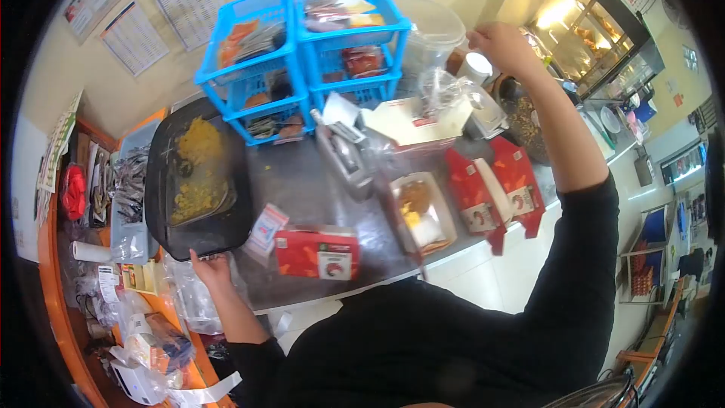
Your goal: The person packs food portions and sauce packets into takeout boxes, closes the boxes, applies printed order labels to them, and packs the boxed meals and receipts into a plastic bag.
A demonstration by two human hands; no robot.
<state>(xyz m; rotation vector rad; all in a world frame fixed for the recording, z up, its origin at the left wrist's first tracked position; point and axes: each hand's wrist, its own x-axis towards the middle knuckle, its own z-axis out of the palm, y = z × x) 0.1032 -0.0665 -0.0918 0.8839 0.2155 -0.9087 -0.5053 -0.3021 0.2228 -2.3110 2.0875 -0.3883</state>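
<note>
My left hand (214, 270) is at the near edge of a black food container (240, 219), its fingers closed on the rim. Yellow rice (198, 143) shows inside, seemingly under a clear cover. My right hand (501, 45) is raised at the back of the counter, fingers curled, above a white-topped jar (476, 66) and beside a clear plastic tub (432, 26). What it grips, if anything, is hidden. An open meal box (442, 221) in front of me holds yellow rice, a brown piece of food and something white.
A red carton (316, 253) lies beside a printed packet (267, 230). Two open red cartons (491, 189) stand right of the meal box. Blue baskets (347, 34) with sachets stand behind a grey dispenser (343, 155). A cutlery bin (132, 196) sits far left; a lit display cabinet (593, 38) is back right.
</note>
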